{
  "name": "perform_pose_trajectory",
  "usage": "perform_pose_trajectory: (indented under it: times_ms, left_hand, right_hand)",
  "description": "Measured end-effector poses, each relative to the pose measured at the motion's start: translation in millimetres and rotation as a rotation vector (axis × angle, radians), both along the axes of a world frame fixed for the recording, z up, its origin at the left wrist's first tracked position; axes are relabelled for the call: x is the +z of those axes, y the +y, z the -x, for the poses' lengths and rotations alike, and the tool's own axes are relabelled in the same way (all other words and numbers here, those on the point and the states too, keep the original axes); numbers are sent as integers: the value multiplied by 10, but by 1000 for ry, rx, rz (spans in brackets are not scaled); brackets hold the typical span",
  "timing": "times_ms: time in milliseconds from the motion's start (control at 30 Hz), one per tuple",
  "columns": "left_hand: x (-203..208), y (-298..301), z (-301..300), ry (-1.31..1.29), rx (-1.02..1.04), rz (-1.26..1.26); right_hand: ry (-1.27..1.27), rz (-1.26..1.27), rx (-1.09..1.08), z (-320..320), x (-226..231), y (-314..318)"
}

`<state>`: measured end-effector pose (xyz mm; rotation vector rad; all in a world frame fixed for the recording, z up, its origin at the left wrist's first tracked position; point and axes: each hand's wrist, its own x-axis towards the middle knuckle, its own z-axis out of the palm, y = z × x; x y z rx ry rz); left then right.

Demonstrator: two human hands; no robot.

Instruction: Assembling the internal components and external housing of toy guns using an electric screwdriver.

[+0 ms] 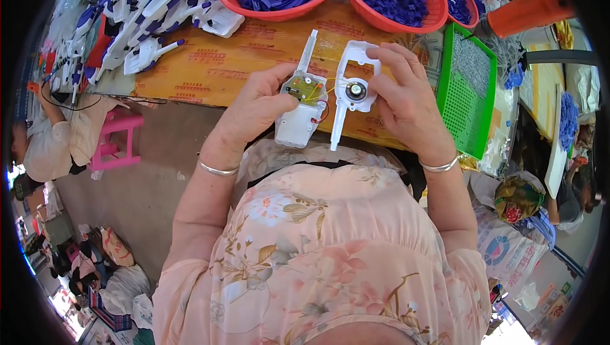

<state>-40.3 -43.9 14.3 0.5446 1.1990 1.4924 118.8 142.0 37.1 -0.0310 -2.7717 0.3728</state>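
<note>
We hold the circuit-board half [296, 126] of a white shell in our left hand [259, 100], its narrow end pointing just past twelve o'clock; our right hand [408, 103] grips the speaker half [342, 96] by its three o'clock edge, narrow end just past six. The halves lie near each other, long axes almost parallel, thin wires [325, 93] between. Beyond, at eleven o'clock, stands a red basket [279, 16].

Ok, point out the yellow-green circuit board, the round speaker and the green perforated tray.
Yellow-green circuit board [297, 87]: head view, on the middle of its face.
Round speaker [356, 91]: head view, on its centre.
Green perforated tray [464, 119]: head view, on a bare part of its perforated bottom.
</note>
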Motion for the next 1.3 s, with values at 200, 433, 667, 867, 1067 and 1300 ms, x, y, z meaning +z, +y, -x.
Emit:
perform_pose_trajectory:
  times_ms: [200, 433, 667, 867, 1067, 1300]
  left_hand:
    - [52, -33, -4, 214, 20, 15]
    - [19, 31, -45, 85, 166, -45]
    - [-153, 113, -128, -295, 228, -152]
    - [-162, 172, -208, -173, 324, -140]
    - [-103, 220, -241, -61, 367, -123]
    - [-189, 334, -196, -345, 424, -187]
  right_hand:
    - [-59, 358, 206, -38, 198, 11]
    - [8, 1836, -22, 59, 17, -230]
    - [6, 2021, -226, 245, -324, -336]
    - [19, 1392, -139, 133, -296, -426]
    - [86, 1312, -241, 107, -184, -385]
    - [96, 881, 7, 20, -56, -457]
